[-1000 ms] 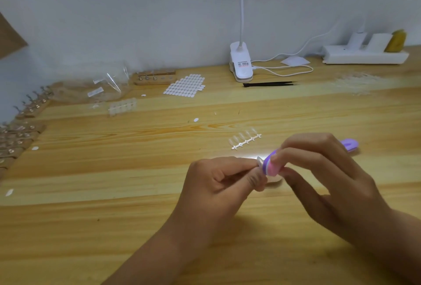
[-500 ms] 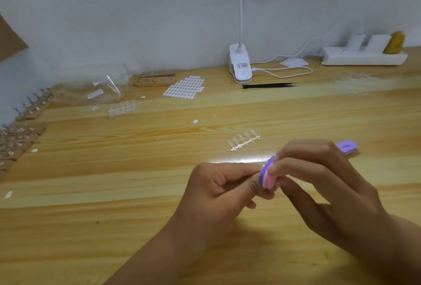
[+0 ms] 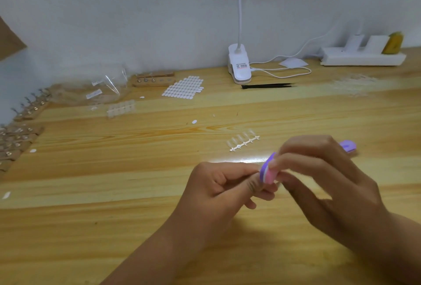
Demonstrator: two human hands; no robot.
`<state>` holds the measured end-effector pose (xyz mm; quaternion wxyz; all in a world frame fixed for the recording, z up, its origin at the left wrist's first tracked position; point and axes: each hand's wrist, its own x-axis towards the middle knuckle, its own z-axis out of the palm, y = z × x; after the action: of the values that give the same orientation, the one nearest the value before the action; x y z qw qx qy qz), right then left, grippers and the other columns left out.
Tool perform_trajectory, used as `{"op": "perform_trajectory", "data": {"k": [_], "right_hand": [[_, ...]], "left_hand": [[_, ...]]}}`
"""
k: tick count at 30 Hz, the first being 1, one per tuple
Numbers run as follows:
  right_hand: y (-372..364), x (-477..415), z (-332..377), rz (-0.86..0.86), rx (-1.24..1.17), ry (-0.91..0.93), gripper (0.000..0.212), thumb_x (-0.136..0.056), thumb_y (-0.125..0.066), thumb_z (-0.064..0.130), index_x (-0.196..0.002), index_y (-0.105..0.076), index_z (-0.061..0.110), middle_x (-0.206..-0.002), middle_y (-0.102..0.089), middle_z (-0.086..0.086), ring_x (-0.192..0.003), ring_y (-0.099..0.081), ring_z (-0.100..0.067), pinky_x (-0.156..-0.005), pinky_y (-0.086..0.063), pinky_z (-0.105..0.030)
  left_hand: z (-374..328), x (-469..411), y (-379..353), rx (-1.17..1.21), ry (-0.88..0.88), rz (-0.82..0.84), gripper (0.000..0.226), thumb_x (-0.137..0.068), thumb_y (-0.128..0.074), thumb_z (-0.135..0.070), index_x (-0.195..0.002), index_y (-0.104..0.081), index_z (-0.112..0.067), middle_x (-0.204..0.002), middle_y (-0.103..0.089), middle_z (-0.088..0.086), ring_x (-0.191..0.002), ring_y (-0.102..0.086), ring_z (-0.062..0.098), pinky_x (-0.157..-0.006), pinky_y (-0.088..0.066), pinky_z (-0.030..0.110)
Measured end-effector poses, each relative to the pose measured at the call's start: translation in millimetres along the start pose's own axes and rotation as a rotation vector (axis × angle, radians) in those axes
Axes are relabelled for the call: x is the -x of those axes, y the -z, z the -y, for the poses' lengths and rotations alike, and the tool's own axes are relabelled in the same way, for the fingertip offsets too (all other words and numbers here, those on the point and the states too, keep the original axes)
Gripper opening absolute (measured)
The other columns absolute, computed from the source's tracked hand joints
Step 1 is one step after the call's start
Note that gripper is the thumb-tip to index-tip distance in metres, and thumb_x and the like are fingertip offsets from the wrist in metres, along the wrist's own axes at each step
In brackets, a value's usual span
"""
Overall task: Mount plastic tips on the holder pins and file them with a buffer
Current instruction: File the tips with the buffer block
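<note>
Gripping buffer (image 3: 268, 171) in right hand (image 3: 323, 184), holding it against pinched fingertips of left hand (image 3: 218, 191); cannot tell whether pinching anything there.

Purple-and-pink buffer (image 3: 268, 171) is pinched in the right hand (image 3: 323, 184), tilted. Clear tip strip (image 3: 244, 142) lies flat on the bench (image 3: 114, 182).

Home nail-craft workbench: wooden desk (image 3: 114, 227), clip-on lamp (image 3: 239, 66) and power strip (image 3: 362, 58) upper right, wooden tip holders (image 3: 20, 134) far left
</note>
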<state>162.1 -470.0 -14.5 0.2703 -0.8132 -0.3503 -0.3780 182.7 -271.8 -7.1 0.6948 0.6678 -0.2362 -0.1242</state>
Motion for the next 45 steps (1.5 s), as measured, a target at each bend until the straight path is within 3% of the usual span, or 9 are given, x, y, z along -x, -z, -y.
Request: {"op": "perform_trajectory", "data": {"k": [5, 8, 12, 15, 21, 24, 32, 36, 45], "right_hand": [[4.3, -1.7, -9.3, 0.017, 0.092, -0.065, 0.022, -0.088, -0.065, -0.008, -0.105, -0.071, 0.005, -0.106, -0.062, -0.005, -0.098, -0.061, -0.021, -0.092, -0.046, -0.027], [9.2, -4.7, -14.2, -0.020, 0.057, -0.144, 0.028, -0.088, -0.066, -0.003, -0.111, -0.064, 0.013, -0.108, -0.062, 0.000, -0.099, -0.063, -0.020, -0.092, -0.049, -0.028], [7.3, -3.4, -6.5, -0.047, 0.027, -0.100, 0.032, -0.092, -0.065, -0.001, -0.116, -0.059, 0.021, -0.110, -0.059, 0.006, -0.104, -0.063, -0.017, -0.091, -0.050, -0.029], [7.5, -2.5, -6.0, -0.047, 0.041, -0.078, 0.029, -0.093, -0.064, 0.001, -0.115, -0.062, 0.020, -0.113, -0.058, 0.006, -0.107, -0.062, -0.017, -0.091, -0.050, -0.033], [1.4, -1.5, 3.5, -0.004, 0.046, 0.010, 0.024, -0.092, -0.067, 0.001, -0.113, -0.064, 0.011, -0.111, -0.062, -0.001, -0.103, -0.060, -0.018, -0.094, -0.045, -0.027], [3.1, -1.6, -1.8, 0.019, 0.092, -0.021, 0.022, -0.087, -0.070, -0.004, -0.106, -0.071, 0.006, -0.104, -0.066, -0.006, -0.097, -0.061, -0.022, -0.089, -0.048, -0.030], [-1.2, -1.0, 4.6, 0.008, -0.010, -0.007, 0.023, -0.092, -0.065, 0.001, -0.113, -0.065, 0.011, -0.110, -0.062, 0.001, -0.101, -0.061, -0.018, -0.093, -0.045, -0.027], [1.4, -0.1, -0.7, 0.032, 0.021, -0.040, 0.014, -0.092, -0.064, 0.001, -0.103, -0.071, 0.004, -0.105, -0.064, -0.003, -0.098, -0.062, -0.019, -0.090, -0.048, -0.030], [0.6, -0.6, 3.0, 0.027, -0.054, -0.014, 0.018, -0.095, -0.062, 0.003, -0.111, -0.063, 0.011, -0.109, -0.063, -0.001, -0.101, -0.062, -0.020, -0.090, -0.047, -0.030]], "left_hand": [[0.2, 1.0, 1.6, 0.022, 0.003, 0.011, 0.017, -0.093, -0.062, -0.015, -0.101, -0.076, -0.014, -0.087, -0.077, 0.006, -0.081, -0.075, 0.023, -0.063, -0.055, 0.025], [-1.0, 1.0, 0.5, 0.048, 0.006, 0.035, 0.018, -0.096, -0.058, -0.017, -0.101, -0.075, -0.012, -0.087, -0.076, 0.008, -0.082, -0.074, 0.024, -0.064, -0.056, 0.027], [-0.7, -0.1, 0.5, 0.016, 0.023, 0.053, 0.024, -0.099, -0.048, -0.017, -0.089, -0.069, -0.010, -0.079, -0.072, 0.005, -0.076, -0.072, 0.020, -0.062, -0.055, 0.029], [-1.6, -0.5, 0.1, -0.015, 0.032, 0.056, 0.026, -0.098, -0.045, -0.019, -0.081, -0.065, -0.013, -0.068, -0.064, 0.000, -0.063, -0.067, 0.018, -0.056, -0.051, 0.027], [-3.8, 0.7, -0.4, 0.005, 0.070, 0.094, 0.029, -0.099, -0.043, -0.019, -0.077, -0.061, -0.014, -0.060, -0.055, 0.002, -0.046, -0.058, 0.019, -0.049, -0.045, 0.025], [-6.0, 1.2, 0.2, 0.032, 0.102, 0.108, 0.029, -0.098, -0.043, -0.021, -0.075, -0.061, -0.016, -0.056, -0.054, 0.001, -0.044, -0.058, 0.019, -0.048, -0.045, 0.025], [-11.1, 1.1, 1.2, 0.076, 0.156, 0.153, 0.031, -0.098, -0.039, -0.023, -0.070, -0.053, -0.019, -0.054, -0.044, -0.001, -0.042, -0.054, 0.019, -0.051, -0.041, 0.025], [-12.1, 1.0, 2.7, 0.134, 0.205, 0.182, 0.030, -0.098, -0.040, -0.025, -0.072, -0.053, -0.016, -0.054, -0.039, -0.002, -0.038, -0.048, 0.018, -0.046, -0.040, 0.022], [-16.3, 1.5, 2.8, 0.165, 0.249, 0.219, 0.030, -0.097, -0.040, -0.027, -0.071, -0.050, -0.016, -0.055, -0.030, 0.000, -0.034, -0.043, 0.015, -0.044, -0.038, 0.023]]}}
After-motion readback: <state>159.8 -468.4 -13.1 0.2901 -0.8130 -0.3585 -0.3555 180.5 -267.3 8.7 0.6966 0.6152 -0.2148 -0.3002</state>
